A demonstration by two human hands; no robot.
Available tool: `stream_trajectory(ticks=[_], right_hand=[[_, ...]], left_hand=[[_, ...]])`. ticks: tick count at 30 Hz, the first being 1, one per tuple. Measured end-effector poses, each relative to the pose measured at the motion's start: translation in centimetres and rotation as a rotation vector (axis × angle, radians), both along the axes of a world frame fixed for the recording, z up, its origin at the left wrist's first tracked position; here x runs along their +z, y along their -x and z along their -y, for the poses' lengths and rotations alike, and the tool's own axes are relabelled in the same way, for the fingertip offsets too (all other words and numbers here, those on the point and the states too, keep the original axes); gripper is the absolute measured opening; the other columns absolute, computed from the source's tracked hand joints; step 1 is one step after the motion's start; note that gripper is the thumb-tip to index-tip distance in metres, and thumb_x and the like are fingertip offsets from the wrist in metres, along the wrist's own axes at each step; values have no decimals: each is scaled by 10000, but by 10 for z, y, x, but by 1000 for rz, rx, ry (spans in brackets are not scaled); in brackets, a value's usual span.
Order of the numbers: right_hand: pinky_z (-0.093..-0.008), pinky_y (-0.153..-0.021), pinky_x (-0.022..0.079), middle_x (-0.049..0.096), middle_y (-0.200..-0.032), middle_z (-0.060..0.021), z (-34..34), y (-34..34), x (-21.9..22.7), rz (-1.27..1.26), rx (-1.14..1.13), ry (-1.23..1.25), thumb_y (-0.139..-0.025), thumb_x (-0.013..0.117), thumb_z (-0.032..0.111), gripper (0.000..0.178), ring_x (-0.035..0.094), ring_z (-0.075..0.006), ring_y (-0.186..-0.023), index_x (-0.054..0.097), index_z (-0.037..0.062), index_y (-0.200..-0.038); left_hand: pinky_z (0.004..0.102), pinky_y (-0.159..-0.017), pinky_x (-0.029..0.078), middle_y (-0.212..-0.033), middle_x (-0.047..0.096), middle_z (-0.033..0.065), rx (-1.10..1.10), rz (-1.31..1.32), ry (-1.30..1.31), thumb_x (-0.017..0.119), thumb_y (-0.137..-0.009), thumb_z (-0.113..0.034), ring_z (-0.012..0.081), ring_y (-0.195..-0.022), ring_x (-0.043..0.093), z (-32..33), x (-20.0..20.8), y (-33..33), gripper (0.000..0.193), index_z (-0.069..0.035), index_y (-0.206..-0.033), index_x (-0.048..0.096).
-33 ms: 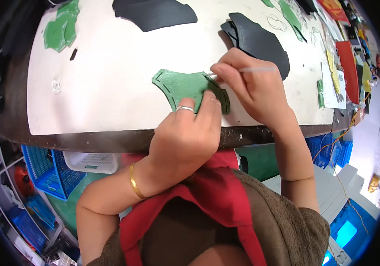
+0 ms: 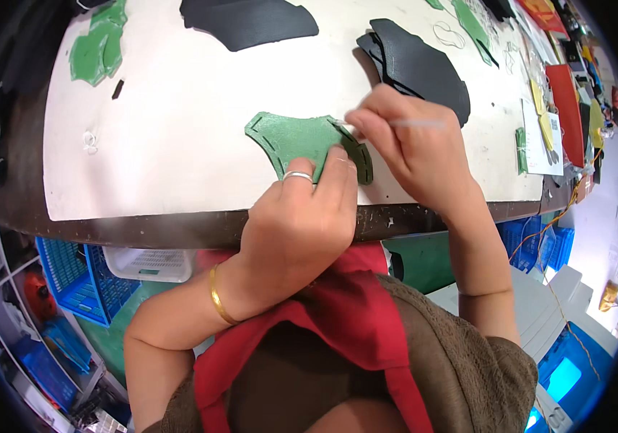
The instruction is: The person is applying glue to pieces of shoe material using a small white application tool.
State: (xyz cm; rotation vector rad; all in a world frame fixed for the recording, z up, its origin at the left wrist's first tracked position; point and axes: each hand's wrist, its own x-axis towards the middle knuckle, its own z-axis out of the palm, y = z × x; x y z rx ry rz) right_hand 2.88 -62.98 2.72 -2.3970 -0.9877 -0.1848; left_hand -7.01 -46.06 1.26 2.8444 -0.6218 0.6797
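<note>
A green template (image 2: 298, 137) with dark slots along its left and right edges lies near the front of the white board. My left hand (image 2: 305, 216) rests on its lower part, fingers stretched out and pressing it down. In the fingers of my right hand (image 2: 417, 148) is a slim, pale pen (image 2: 418, 123), slightly smeared by motion. Its tip is at the template's upper right corner, by the slotted edge. What lies beneath the template is mostly hidden.
Stacked black pieces (image 2: 424, 68) lie just beyond my right hand, and another black piece (image 2: 251, 22) sits farther back. Green templates (image 2: 96, 50) are at the far left. A red folder (image 2: 563, 108) stands at the right. Below the table are blue crates (image 2: 85, 281).
The rear end of the pen has dipped, and my right hand has shifted slightly downward. My left hand still presses on the template.
</note>
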Motion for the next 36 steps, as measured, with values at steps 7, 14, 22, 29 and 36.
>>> stream_trajectory(ticks=[7, 14, 22, 29, 36], right_hand=[[-389, -534, 478, 565, -665, -96, 9, 59, 44, -71, -50, 223, -957, 684, 164, 182, 607, -285, -596, 589, 78, -827], [-440, -766, 538, 719, -969, -198, -23, 3, 5, -327, -140, 51, -1005, 597, 249, 261, 689, -403, -910, 662, 3, -1065], [-295, -703, 533, 751, -891, -111, 27, -26, 43, -222, -453, -268, -943, 746, 248, 234, 698, -167, -758, 765, 41, -1052], [-210, -685, 482, 708, -845, -20, 51, -14, 42, 58, -502, -441, -1019, 673, 153, 173, 620, -76, -764, 726, -2, -1074], [-301, -630, 537, 713, -791, -109, -5, 10, 5, -249, -99, -263, -992, 691, 177, 124, 700, -218, -656, 703, 64, -1044]], left_hand=[[256, -549, 536, -1062, 744, 77, -17, 32, 14, 709, -743, -27, 181, -726, 621, 0, -10, -1, 250, -4, -989, 751], [277, -537, 494, -999, 718, 58, -85, 22, 78, 712, -742, -89, 192, -699, 589, -10, -1, -5, 214, -51, -951, 736], [427, -875, 585, -1043, 718, 139, -122, 111, 189, 754, -792, -46, 334, -1025, 700, -61, 5, -65, 277, -6, -1061, 701], [395, -840, 572, -989, 677, 121, -106, -201, 55, 691, -757, 25, 308, -914, 665, -76, 11, -68, 235, -16, -987, 667], [383, -798, 590, -1012, 708, 101, -135, -40, 314, 775, -770, -76, 294, -944, 686, -48, -19, 18, 231, -35, -994, 738]])
